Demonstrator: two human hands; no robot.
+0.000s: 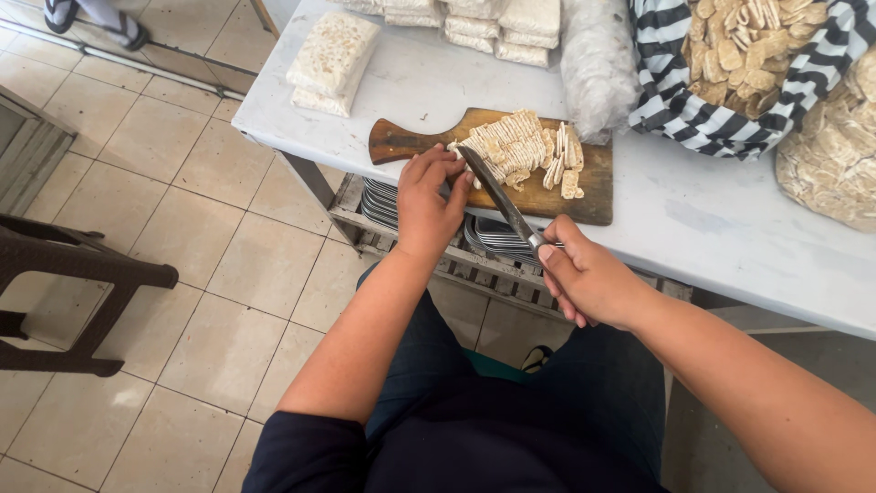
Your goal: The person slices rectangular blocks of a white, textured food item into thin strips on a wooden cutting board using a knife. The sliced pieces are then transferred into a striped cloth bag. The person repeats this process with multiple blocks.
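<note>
Wrapped pale rectangular block: clear plastic, on table near left edge, stacked on second block. Stack of similar wrapped blocks: far edge, centre. Clear plastic bag of pale slices: right edge. No labels, signs or screens visible.

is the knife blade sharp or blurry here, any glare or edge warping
Head view: the knife blade is crisp, without motion smear; soft even daylight, with only faint shadows under the cutting board; mild glare on the white table; wide-lens bending shows at the frame edges.

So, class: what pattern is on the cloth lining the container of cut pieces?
Dark and white stripes on the cloth, clearest in the head view.
</note>
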